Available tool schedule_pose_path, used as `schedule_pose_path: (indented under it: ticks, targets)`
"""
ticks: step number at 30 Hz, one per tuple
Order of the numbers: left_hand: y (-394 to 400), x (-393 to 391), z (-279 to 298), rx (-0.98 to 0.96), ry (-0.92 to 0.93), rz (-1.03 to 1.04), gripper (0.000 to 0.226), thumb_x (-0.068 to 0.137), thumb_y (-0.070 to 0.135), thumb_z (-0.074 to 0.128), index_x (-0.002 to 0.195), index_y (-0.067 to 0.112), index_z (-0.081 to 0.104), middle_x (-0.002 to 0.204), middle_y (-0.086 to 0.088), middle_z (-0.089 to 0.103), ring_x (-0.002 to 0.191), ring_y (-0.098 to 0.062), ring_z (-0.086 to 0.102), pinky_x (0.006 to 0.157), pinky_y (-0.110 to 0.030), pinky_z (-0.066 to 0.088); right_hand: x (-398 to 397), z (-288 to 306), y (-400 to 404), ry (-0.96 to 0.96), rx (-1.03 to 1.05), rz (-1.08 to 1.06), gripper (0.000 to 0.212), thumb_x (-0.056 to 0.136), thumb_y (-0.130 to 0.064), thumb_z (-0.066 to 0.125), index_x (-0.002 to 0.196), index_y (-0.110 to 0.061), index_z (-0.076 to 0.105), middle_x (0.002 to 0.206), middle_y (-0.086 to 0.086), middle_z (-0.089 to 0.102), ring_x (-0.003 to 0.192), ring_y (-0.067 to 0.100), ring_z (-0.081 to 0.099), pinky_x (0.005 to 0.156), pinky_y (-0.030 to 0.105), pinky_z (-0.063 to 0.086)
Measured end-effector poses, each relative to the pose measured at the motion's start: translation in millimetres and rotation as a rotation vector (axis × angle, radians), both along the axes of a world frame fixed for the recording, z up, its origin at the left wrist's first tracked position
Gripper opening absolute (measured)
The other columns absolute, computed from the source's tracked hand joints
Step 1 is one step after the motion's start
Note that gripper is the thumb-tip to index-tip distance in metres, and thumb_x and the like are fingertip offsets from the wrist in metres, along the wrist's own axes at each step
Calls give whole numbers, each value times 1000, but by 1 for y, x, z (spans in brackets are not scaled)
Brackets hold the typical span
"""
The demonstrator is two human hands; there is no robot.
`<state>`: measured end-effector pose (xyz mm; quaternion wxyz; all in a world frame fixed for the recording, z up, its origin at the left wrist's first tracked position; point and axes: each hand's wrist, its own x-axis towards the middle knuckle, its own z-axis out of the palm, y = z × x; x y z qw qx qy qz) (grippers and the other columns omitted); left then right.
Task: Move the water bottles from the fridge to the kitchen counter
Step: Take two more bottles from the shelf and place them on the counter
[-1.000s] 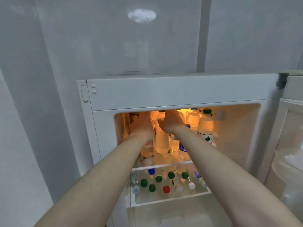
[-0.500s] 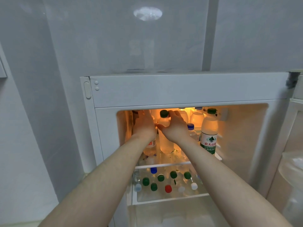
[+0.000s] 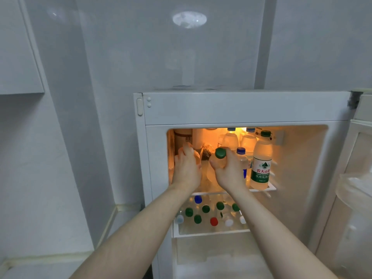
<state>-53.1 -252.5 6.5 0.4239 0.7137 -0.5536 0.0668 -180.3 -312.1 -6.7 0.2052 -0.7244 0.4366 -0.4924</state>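
Observation:
Both my hands reach into the lit top shelf of the open white fridge [image 3: 241, 109]. My right hand [image 3: 229, 170] grips a clear water bottle with a green cap [image 3: 220, 153], tilted towards me. My left hand [image 3: 187, 168] curls round another bottle at the shelf's left; that bottle is mostly hidden behind the hand. More bottles stand behind and to the right, the nearest a tall green-labelled one [image 3: 261, 162]. A blue-capped bottle [image 3: 241, 158] stands just right of my right hand.
The shelf below holds several bottles seen from above, with green, blue, red and white caps [image 3: 209, 214]. The open fridge door [image 3: 358, 198] stands at the right. A pale counter edge [image 3: 112, 218] runs along the wall at the left.
Both hands have drawn back towards the fridge front. The green-capped bottle in my right hand has tipped forward and come out further. The camera has moved to the left.

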Motion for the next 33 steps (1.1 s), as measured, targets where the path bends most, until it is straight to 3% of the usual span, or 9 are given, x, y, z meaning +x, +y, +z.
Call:
schedule_pose_path:
  ticks: [5, 8, 10, 12, 14, 17, 20, 27, 33]
  targets:
    - [36, -9, -8, -70, -8, -74, 55, 92, 8, 71, 130, 24, 35, 132, -1, 49, 121, -17, 48, 99, -32, 50, -10, -9, 30, -206, -9, -41, 52, 94, -23, 76, 142, -16, 57, 140, 2, 62, 131, 20, 55, 114, 44, 46]
    - [70, -17, -4, -86, -7, -114, 59, 91, 9, 73, 133, 25, 35, 135, 0, 49, 124, -17, 49, 101, -30, 48, -16, -5, 62, -288, -50, -38, 49, 92, -20, 78, 138, -17, 61, 135, -2, 65, 126, 14, 57, 112, 39, 47]
    - [92, -22, 0, -105, 6, -156, 62, 91, 10, 74, 135, 27, 34, 135, 0, 50, 124, -17, 50, 101, -29, 48, -24, 0, 80, -322, -106, -33, 40, 91, -20, 79, 129, -20, 64, 125, -8, 67, 113, 0, 59, 106, 33, 49]
    - [126, -24, 4, -102, 68, -202, 65, 91, 11, 74, 137, 30, 33, 135, 2, 51, 126, -15, 49, 102, -26, 45, -34, 6, 103, -323, -112, -16, 39, 91, -24, 79, 127, -24, 64, 123, -13, 65, 109, -9, 56, 102, 23, 46]
    - [157, -23, 6, -105, 114, -228, 67, 90, 12, 75, 134, 38, 32, 134, 8, 51, 126, -13, 51, 103, -30, 48, -44, 12, 122, -305, -101, 13, 41, 92, -28, 78, 131, -22, 64, 126, -11, 65, 112, -5, 56, 101, 21, 44]
    - [207, -14, 6, -53, 211, -264, 67, 88, 11, 77, 130, 44, 36, 125, 18, 56, 117, -11, 58, 93, -37, 57, -53, 17, 150, -246, -19, 106, 43, 94, -33, 75, 135, -25, 63, 127, -14, 64, 113, 0, 56, 94, 18, 43]
    - [256, 2, -9, 36, 281, -267, 64, 88, 12, 78, 128, 44, 39, 119, 21, 59, 108, -7, 61, 86, -36, 58, -52, 7, 180, -159, 67, 285, 28, 96, -31, 72, 124, -33, 69, 119, -20, 69, 114, -1, 59, 95, 18, 43]
    - [351, 38, -63, 233, 365, -69, 63, 87, 16, 80, 128, 46, 42, 125, 30, 58, 113, 7, 57, 95, -37, 58, -9, -59, 238, -65, 298, 608, 16, 94, -19, 74, 107, -29, 74, 106, -11, 74, 105, 8, 66, 94, 22, 50]
    - [411, 53, -100, 308, 442, 201, 60, 87, 21, 80, 127, 44, 41, 117, 22, 61, 105, -13, 65, 85, -42, 60, 43, -103, 270, -7, 446, 828, 17, 92, -11, 76, 103, -24, 75, 99, -11, 75, 98, 6, 68, 83, 13, 49]
